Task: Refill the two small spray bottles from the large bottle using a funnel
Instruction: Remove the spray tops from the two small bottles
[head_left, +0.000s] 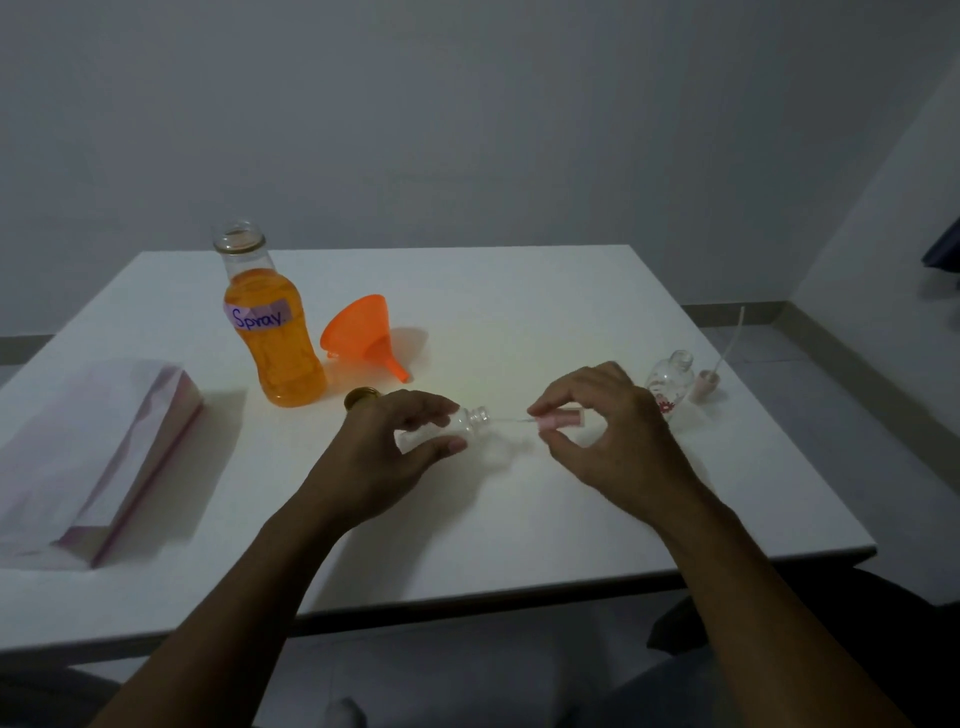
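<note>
1. Nearest, two bare forearms reach over the front edge of the white worktop (519, 530), and the hands sit close together but not touching.
2. The left hand (400, 447) has thumb and fingers curled round a small spray bottle (470, 421). The bottle is clear, held on its side just above the worktop, with its open neck pointing right.
3. The right hand (610, 431) pinches a pink spray cap (562, 417) between thumb and fingertips. The cap is off the bottle, and its thin dip tube (511, 420) runs left to the bottle's mouth. Whether the tip is inside the neck cannot be told.
4. At the left a white packet (104, 452) with pinkish edges lies flat on the worktop.
5. Just beyond the left hand, a gold lid (360, 399) rests on the worktop, partly hidden by the fingers.
6. Behind the right hand a second small bottle (671, 382) stands upright and uncapped, with a red flower print. Beside it, on its right, lies another cap (707, 383) with its tube sticking up.
7. Farther back on the left stands the large bottle (272, 338), open, full of orange liquid and labelled "Spray".
8. Just right of it, the orange funnel (361, 332) lies on its side, spout toward the person.
9. A plain pale wall (467, 130) closes the scene.
</note>
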